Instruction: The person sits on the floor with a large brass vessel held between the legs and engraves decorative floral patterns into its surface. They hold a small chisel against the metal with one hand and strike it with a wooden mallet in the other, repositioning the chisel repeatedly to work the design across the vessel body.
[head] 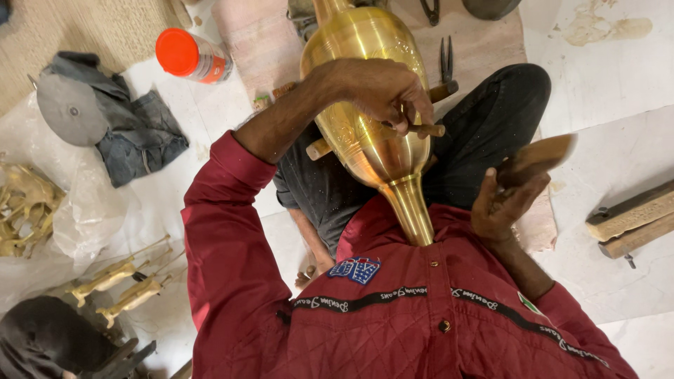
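I take the brass vase [368,105] as my landmark: it lies tilted across the lap, its narrow neck running down to the red quilted jacket [393,316] and its wide belly pointing away from me toward the pink cloth [253,35].

The left hand [382,91] comes over the top of the vase, fingers curled tight round a small wooden-handled punch [421,129] whose tip seems to press on the vase's right flank. The right hand [502,207], just right of the vase neck, grips a wooden mallet block [537,158] raised clear of the punch, not touching it; it is blurred, so I can't read its shape exactly.

As for progress, I judge the engraving partly done: faint chased patterning shows on the belly left of the punch, while the lower taper and neck look smooth and bare. How much of the far side is worked I cannot tell.

Right of the vase, pliers [445,60] lie on the cloth, and further right wooden bars [632,221] rest on the floor. Left of the vase stand an orange-capped bottle [193,56], a grey rag pile [130,119] and small brass figures [116,284]
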A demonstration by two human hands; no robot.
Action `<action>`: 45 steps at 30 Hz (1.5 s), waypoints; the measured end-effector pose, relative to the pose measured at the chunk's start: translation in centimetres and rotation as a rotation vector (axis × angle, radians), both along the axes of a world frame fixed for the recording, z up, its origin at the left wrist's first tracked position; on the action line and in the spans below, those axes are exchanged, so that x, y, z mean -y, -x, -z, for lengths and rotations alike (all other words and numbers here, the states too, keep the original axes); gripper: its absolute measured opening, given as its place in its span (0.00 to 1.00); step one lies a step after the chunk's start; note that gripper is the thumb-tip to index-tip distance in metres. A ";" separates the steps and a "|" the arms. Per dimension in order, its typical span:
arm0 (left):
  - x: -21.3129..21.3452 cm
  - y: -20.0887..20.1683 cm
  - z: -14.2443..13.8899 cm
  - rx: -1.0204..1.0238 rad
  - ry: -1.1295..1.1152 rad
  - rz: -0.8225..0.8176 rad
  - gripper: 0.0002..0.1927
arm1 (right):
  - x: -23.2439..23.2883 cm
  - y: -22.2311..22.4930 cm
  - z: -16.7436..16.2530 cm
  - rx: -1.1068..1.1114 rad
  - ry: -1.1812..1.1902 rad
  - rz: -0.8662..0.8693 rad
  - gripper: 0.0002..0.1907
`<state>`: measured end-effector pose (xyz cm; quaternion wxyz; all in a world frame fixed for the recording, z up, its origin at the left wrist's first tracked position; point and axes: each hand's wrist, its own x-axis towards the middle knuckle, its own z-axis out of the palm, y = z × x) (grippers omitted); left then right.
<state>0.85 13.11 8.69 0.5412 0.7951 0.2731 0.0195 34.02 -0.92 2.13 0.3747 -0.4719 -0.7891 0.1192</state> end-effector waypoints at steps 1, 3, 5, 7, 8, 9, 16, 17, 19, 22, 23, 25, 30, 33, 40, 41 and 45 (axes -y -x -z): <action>0.1 0.0 0.0 -0.038 0.002 -0.009 0.20 | -0.1 -0.1 0.0 0.007 -0.016 -0.022 0.25; 0.2 0.3 0.1 0.046 -0.026 -0.021 0.21 | -0.2 -0.3 -0.1 0.096 0.030 -0.013 0.27; 0.5 0.4 0.3 0.076 -0.049 -0.044 0.22 | -0.3 -0.6 -0.2 0.052 0.054 -0.024 0.29; 0.9 0.6 0.4 0.050 -0.078 -0.099 0.23 | -0.8 -0.6 -0.4 -0.122 0.048 -0.074 0.30; 1.1 0.7 0.5 0.055 -0.117 -0.107 0.22 | -1.2 -0.7 -0.6 0.007 0.082 -0.059 0.31; 1.2 0.8 0.6 0.059 -0.157 -0.113 0.20 | -1.7 -1.0 -1.0 0.136 0.114 -0.045 0.33; 3.2 1.8 1.6 0.121 -0.277 -0.372 0.21 | -5.5 -1.0 -4.6 0.357 0.173 -0.144 0.39; 3.4 1.8 1.8 0.135 -0.284 -0.409 0.21 | -5.9 -0.7 -5.0 0.190 0.232 -0.150 0.37; 4.0 1.9 2.2 0.163 -0.292 -0.492 0.21 | -6.8 -0.2 -5.8 0.057 0.288 -0.179 0.35; 4.7 1.8 2.9 0.137 -0.367 -0.573 0.23 | -9.0 -0.1 -7.4 0.555 0.120 -0.251 0.42; 4.9 1.9 3.1 0.157 -0.326 -0.617 0.23 | -9.5 0.2 -7.7 0.431 0.161 -0.249 0.40; 5.7 2.1 3.5 0.198 -0.243 -0.708 0.22 | -10.7 0.8 -8.4 0.181 0.240 -0.250 0.37; 7.6 2.4 4.4 0.383 -0.169 -0.872 0.27 | -13.5 1.9 -10.5 0.082 0.190 -0.357 0.36; 8.0 2.2 4.6 0.402 -0.109 -0.918 0.25 | -14.1 2.1 -11.1 0.236 0.046 -0.372 0.35; 7.8 2.1 4.5 0.342 -0.140 -0.904 0.25 | -14.6 3.2 -10.2 0.011 0.259 -0.420 0.28; 7.8 2.0 4.4 0.351 -0.172 -0.890 0.24 | -14.6 3.5 -10.2 0.041 0.292 -0.423 0.27; 7.6 1.6 4.3 0.369 -0.248 -0.871 0.21 | -14.8 3.9 -11.1 0.233 0.284 -0.459 0.26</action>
